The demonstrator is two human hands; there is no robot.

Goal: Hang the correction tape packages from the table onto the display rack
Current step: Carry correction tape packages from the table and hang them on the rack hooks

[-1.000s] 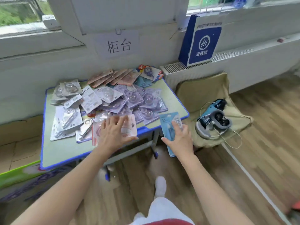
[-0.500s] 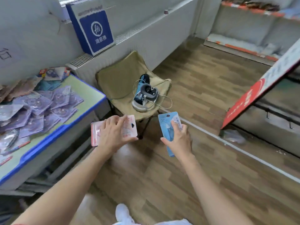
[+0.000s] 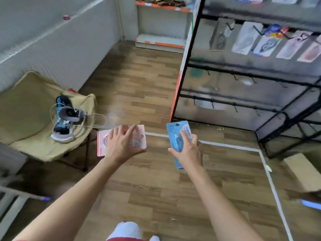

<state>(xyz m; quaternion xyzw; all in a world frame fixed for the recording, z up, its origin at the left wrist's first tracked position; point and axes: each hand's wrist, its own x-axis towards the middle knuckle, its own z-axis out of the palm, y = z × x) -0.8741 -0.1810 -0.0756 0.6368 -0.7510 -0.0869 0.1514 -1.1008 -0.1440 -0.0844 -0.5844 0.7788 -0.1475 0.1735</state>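
Left hand clasping a pink correction tape package from above, fingers spread across its face; right hand pinching a blue package upright. Best carried hang-hole uppermost, then threaded singly onto a bare hook of the display rack ahead right. Both arms outstretched, knuckles up.

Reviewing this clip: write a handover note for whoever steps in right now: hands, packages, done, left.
Left hand: holds a pink package, fingers spread over its front.
Right hand: grips a blue package upright.
Both packages are over the floor, short of the display rack at right.
Done: two packages in hand; other packages hang on the rack's top row.
Left: hang both on free hooks; the table is out of view, so any remainder there is unknown.
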